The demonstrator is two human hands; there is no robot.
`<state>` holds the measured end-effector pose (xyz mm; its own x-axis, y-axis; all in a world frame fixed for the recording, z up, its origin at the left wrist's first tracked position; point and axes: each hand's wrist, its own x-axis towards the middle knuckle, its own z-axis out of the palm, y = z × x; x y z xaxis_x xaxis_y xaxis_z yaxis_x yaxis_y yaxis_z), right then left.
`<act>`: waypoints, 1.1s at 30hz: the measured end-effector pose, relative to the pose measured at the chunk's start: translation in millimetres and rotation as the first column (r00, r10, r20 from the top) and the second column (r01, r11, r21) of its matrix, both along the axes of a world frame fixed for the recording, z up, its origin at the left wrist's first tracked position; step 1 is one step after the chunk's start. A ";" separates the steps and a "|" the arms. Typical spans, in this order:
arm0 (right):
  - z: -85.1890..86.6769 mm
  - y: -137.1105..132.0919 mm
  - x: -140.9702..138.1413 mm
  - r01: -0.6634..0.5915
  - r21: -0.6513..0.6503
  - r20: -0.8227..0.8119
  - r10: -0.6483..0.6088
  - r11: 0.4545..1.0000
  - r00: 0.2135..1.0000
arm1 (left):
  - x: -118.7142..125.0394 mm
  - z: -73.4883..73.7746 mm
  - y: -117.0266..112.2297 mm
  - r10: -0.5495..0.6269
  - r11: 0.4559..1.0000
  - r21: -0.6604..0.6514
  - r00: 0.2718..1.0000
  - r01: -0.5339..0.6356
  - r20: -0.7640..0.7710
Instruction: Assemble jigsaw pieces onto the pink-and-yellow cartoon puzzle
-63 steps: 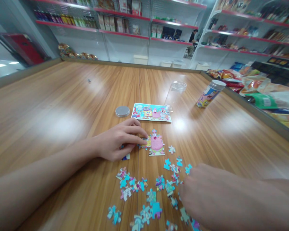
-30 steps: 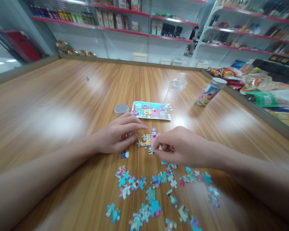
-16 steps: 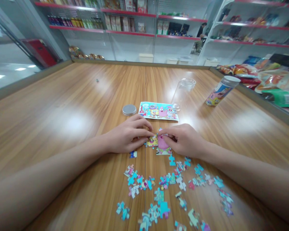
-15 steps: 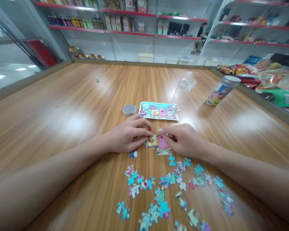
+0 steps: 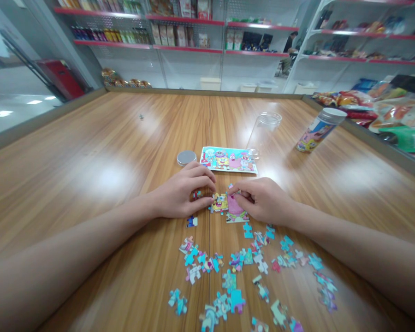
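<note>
My left hand (image 5: 181,192) rests on the table with thumb and fingers apart, beside a yellow puzzle section (image 5: 220,203) showing a cartoon face. A small puzzle piece (image 5: 196,194) shows under its curled fingers. My right hand (image 5: 264,199) has thumb and index finger bent onto the pink puzzle section (image 5: 236,214), which lies against the yellow one. Near my left wrist is a blue and white piece (image 5: 192,222). Several loose puzzle pieces (image 5: 237,299) are scattered toward me. Behind my hands lies the picture card (image 5: 228,160) with the cartoon characters.
A silver lid (image 5: 186,158) sits left of the card. Behind the card a clear plastic jar (image 5: 263,131) lies on its side. Farther right is a printed canister (image 5: 318,131). Packaged snacks (image 5: 394,113) crowd the right edge; stocked shelves (image 5: 186,48) stand beyond the table.
My left thumb and fingers have spread apart and drawn slightly away from the yellow section. My right hand stays on the pink section with little movement.
</note>
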<state>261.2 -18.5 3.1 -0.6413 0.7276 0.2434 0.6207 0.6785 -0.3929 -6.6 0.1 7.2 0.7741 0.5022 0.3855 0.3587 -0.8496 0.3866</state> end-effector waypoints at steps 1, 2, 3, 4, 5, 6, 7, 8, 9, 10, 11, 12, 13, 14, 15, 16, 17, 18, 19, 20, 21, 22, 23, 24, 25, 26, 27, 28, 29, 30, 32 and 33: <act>-0.7 0.3 0.1 0.002 0.008 -0.002 -0.002 1.000 1.000 | 0.0 -0.3 0.0 0.005 1.000 0.006 1.000 -0.005 -0.009; -1.3 0.6 0.2 0.004 0.017 -0.003 -0.004 1.000 1.000 | 0.0 -1.0 0.3 0.011 1.000 0.013 1.000 -0.011 -0.017; -1.9 0.8 0.3 0.005 0.023 -0.004 -0.005 1.000 1.000 | -0.1 -2.1 0.8 0.018 1.000 0.019 1.000 -0.018 -0.022; -2.2 1.0 0.3 0.005 0.027 -0.005 -0.005 1.000 1.000 | -0.2 -3.5 1.4 0.031 0.999 0.025 0.999 -0.030 -0.022; -2.4 1.2 0.3 0.004 0.029 -0.005 -0.004 1.000 1.000 | -0.5 -4.9 2.1 0.049 0.998 0.032 0.999 -0.049 -0.018; -2.4 1.3 0.2 0.002 0.030 -0.004 -0.001 1.000 1.000 | -0.7 -6.1 2.7 0.074 0.997 0.040 0.997 -0.073 -0.009; -2.3 1.4 0.2 -0.001 0.032 -0.005 0.001 0.999 1.000 | -1.0 -6.7 3.1 0.101 0.994 0.048 0.995 -0.101 0.004; -2.1 1.4 0.1 -0.003 0.035 -0.005 0.003 0.999 1.000 | -1.2 -6.7 3.2 0.120 0.991 0.052 0.993 -0.121 0.016; -1.9 1.3 0.0 -0.004 0.039 -0.004 0.004 0.999 1.000 | -1.3 -5.9 2.9 0.126 0.990 0.055 0.992 -0.127 0.028; -1.7 1.2 0.0 -0.004 0.043 -0.003 0.004 0.999 1.000 | -1.2 -4.4 2.3 0.109 0.992 0.057 0.993 -0.111 0.035; -1.6 1.1 0.1 -0.005 0.046 -0.001 0.005 0.999 1.000 | -1.0 -2.5 1.4 0.071 0.995 0.061 0.997 -0.073 0.034; -1.6 0.9 0.2 -0.006 0.047 0.002 0.006 0.999 1.000 | -0.5 -0.3 0.3 0.018 0.997 0.070 1.000 -0.019 0.024; -1.6 0.6 0.3 -0.006 0.047 0.005 0.006 0.999 1.000 | 0.0 1.7 -0.8 -0.040 0.996 0.081 0.999 0.040 0.007; -1.7 0.3 0.3 -0.007 0.045 0.007 0.006 0.999 1.000 | 0.5 3.3 -1.9 -0.087 0.992 0.093 0.996 0.087 -0.010; -1.9 0.1 0.4 -0.007 0.044 0.007 0.007 0.999 1.000 | 1.0 4.5 -2.7 -0.115 0.988 0.103 0.993 0.116 -0.024; -2.1 -0.1 0.4 -0.006 0.043 0.005 0.006 0.999 1.000 | 1.3 5.2 -3.3 -0.123 0.986 0.107 0.992 0.126 -0.034; -2.3 -0.3 0.3 -0.004 0.043 0.003 0.004 0.999 1.000 | 1.4 5.4 -3.7 -0.118 0.987 0.108 0.992 0.121 -0.034; -2.4 -0.2 0.3 -0.003 0.044 0.003 0.002 0.999 1.000 | 1.2 5.3 -4.0 -0.107 0.988 0.107 0.994 0.110 -0.032; -2.4 -0.1 0.1 -0.002 0.043 0.003 0.002 0.999 1.000 | 0.9 5.0 -4.1 -0.101 0.989 0.104 0.994 0.103 -0.030; -2.4 0.1 0.1 -0.001 0.043 0.004 0.001 0.999 1.000 | 0.6 4.7 -4.1 -0.100 0.990 0.100 0.995 0.102 -0.032; -2.4 0.3 0.0 -0.001 0.042 0.006 0.000 0.999 1.000 | 0.2 4.5 -4.1 -0.102 0.990 0.095 0.994 0.105 -0.035; -2.4 0.6 0.0 0.001 0.042 0.009 -0.001 0.999 1.000 | -0.1 4.3 -4.1 -0.098 0.991 0.088 0.995 0.100 -0.037; -2.4 0.9 0.0 0.002 0.042 0.012 -0.002 0.999 1.000 | -0.4 4.1 -3.9 -0.085 0.993 0.080 0.996 0.087 -0.036; -2.4 1.1 0.1 0.003 0.044 0.015 -0.004 0.999 1.000 | -0.5 4.0 -3.7 -0.063 0.995 0.073 0.997 0.065 -0.032; -2.4 1.3 0.2 0.004 0.048 0.017 -0.005 0.999 1.000 | -0.7 3.9 -3.3 -0.036 0.997 0.070 0.999 0.038 -0.027; -2.4 1.4 0.4 0.004 0.051 0.017 -0.005 0.999 1.000 | -0.8 3.9 -2.9 -0.014 0.997 0.071 1.000 0.016 -0.022; -2.5 1.4 0.6 0.004 0.052 0.015 -0.005 0.999 1.000 | -0.8 3.8 -2.6 -0.006 0.997 0.075 1.000 0.008 -0.019; -2.6 1.3 0.8 0.002 0.052 0.012 -0.003 0.999 1.000 | -0.9 3.9 -2.4 -0.017 0.997 0.081 1.000 0.018 -0.022; -2.7 1.1 1.0 0.000 0.049 0.009 -0.001 0.999 1.000 | -1.0 4.1 -2.4 -0.042 0.995 0.086 0.999 0.044 -0.031; -2.8 0.9 1.1 0.000 0.046 0.008 0.000 0.999 1.000 | -1.0 4.4 -2.6 -0.071 0.993 0.089 0.997 0.075 -0.041; -2.9 0.4 1.2 0.001 0.040 0.012 -0.001 0.999 1.000 | -0.9 5.2 -3.5 -0.112 0.989 0.092 0.992 0.117 -0.055; -2.9 0.2 1.2 0.003 0.041 0.015 -0.003 0.999 1.000 | -0.9 5.6 -4.1 -0.118 0.988 0.093 0.991 0.123 -0.057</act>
<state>262.4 -18.4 0.3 -0.6428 0.7192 0.2637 0.6283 0.6920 -0.3556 -7.5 -4.0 12.8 0.8469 0.3660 0.3858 0.2682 -0.9204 0.2844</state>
